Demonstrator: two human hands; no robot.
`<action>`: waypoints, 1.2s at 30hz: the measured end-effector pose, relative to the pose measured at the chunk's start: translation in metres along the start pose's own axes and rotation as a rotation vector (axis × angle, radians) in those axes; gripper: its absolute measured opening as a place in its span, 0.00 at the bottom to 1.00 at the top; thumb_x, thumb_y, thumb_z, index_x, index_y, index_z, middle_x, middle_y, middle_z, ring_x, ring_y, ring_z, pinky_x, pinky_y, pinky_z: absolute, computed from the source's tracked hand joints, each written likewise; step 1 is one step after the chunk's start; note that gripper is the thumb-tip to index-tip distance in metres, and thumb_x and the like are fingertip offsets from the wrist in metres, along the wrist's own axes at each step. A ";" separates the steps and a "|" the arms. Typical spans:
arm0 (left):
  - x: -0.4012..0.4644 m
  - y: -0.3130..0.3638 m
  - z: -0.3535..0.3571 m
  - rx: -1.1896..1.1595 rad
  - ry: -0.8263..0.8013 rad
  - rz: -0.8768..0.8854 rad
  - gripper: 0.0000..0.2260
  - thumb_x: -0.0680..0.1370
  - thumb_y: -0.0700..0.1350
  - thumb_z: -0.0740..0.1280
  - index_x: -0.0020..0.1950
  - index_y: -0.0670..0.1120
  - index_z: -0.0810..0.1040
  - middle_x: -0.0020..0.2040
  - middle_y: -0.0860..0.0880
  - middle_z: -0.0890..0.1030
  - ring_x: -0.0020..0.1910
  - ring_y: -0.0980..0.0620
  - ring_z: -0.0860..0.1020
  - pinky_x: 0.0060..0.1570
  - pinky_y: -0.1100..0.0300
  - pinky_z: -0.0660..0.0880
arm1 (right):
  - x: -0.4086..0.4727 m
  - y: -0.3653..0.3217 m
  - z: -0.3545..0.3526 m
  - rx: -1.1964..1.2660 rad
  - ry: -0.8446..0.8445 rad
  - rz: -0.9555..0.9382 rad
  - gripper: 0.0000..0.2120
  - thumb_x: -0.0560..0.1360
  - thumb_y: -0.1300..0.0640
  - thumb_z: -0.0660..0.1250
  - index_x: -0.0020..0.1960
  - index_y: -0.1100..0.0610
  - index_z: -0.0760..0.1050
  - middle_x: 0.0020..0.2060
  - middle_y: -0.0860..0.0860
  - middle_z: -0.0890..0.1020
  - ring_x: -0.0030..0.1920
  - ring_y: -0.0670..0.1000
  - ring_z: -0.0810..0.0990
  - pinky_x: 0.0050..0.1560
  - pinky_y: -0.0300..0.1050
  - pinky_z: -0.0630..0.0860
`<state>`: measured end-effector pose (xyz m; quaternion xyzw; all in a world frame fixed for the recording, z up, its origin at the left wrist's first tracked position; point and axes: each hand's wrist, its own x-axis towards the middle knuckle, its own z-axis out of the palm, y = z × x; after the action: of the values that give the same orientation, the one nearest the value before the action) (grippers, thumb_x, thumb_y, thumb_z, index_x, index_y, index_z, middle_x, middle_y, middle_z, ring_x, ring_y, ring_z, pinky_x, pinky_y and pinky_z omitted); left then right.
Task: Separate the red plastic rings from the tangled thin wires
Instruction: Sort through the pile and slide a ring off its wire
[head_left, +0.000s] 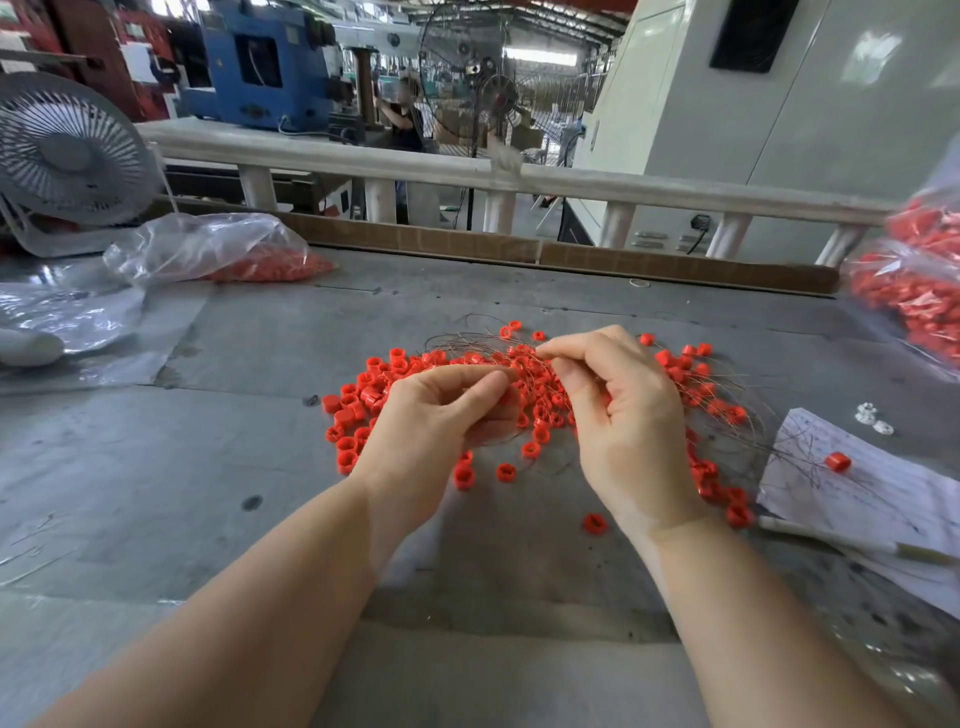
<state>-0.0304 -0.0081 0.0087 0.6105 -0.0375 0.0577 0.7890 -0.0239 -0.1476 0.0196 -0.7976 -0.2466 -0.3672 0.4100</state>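
Note:
A spread of small red plastic rings (363, 400) lies on the grey table, many threaded into a tangle of thin wires (467, 338) at the middle. My left hand (441, 415) hovers over the pile with fingers curled, thumb and fingertips pinching wire strands near the tangle. My right hand (618, 405) is raised beside it, forefinger and thumb pinching thin wires at the top of the pile. Loose rings (506, 472) lie scattered in front of my hands. Wires trail off to the right over more rings (727, 413).
A clear bag of red rings (270, 267) lies at the back left beside a white fan (67, 156). More bagged rings (914, 291) sit at the right edge. Written paper (872, 493) with one ring and a pen (852, 543) lies to the right. A railing borders the table's far side.

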 end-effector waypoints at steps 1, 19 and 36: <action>0.001 0.001 0.000 -0.055 -0.013 -0.032 0.08 0.77 0.34 0.63 0.45 0.42 0.81 0.34 0.48 0.82 0.33 0.55 0.81 0.42 0.60 0.80 | 0.000 0.001 0.000 -0.023 -0.008 0.003 0.07 0.76 0.64 0.64 0.47 0.61 0.81 0.41 0.52 0.79 0.45 0.53 0.78 0.49 0.44 0.74; 0.000 0.004 -0.003 -0.319 -0.099 -0.137 0.09 0.75 0.31 0.61 0.48 0.41 0.79 0.34 0.44 0.83 0.32 0.54 0.81 0.36 0.67 0.79 | -0.001 0.006 0.004 0.064 -0.087 0.152 0.07 0.72 0.68 0.68 0.42 0.58 0.80 0.37 0.43 0.78 0.39 0.42 0.76 0.44 0.34 0.72; 0.000 0.009 -0.002 -0.314 -0.079 -0.208 0.12 0.78 0.31 0.58 0.47 0.40 0.80 0.35 0.44 0.83 0.33 0.54 0.82 0.35 0.66 0.79 | 0.000 0.003 0.002 0.042 -0.134 0.153 0.07 0.72 0.69 0.68 0.41 0.59 0.80 0.36 0.42 0.76 0.41 0.44 0.75 0.47 0.35 0.71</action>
<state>-0.0319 -0.0034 0.0168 0.4823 -0.0135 -0.0548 0.8742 -0.0215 -0.1476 0.0173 -0.8281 -0.2197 -0.2753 0.4361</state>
